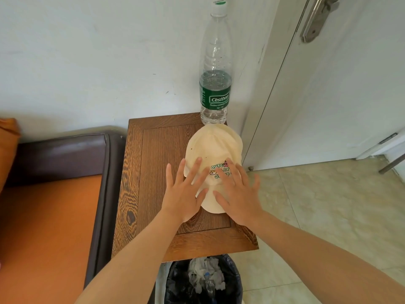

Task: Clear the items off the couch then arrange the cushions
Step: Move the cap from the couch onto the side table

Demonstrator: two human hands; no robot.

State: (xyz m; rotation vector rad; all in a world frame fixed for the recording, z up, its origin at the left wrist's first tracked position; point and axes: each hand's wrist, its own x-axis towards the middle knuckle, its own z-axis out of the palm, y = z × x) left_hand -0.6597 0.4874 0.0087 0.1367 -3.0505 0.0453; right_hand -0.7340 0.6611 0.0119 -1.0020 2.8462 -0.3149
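Observation:
A cream cap [213, 145] with green lettering lies on the wooden side table [157, 154], crown toward the wall. My left hand [185, 191] hovers over or rests on the cap's left side, fingers spread and straight. My right hand [237, 194] lies over the right of the cap and its brim, fingers also spread; neither hand grips it. A tall plastic water bottle [215, 69] with a green label stands upright just behind the cap, partly filled. The couch's orange seat [48, 227] and dark armrest [100, 194] are at the left.
An orange cushion corner [8, 145] shows at the far left. A bin with a black liner [203, 281] holding crumpled waste stands below the table's front edge. A white door [328, 84] and tiled floor [317, 205] are to the right; the wall is close behind.

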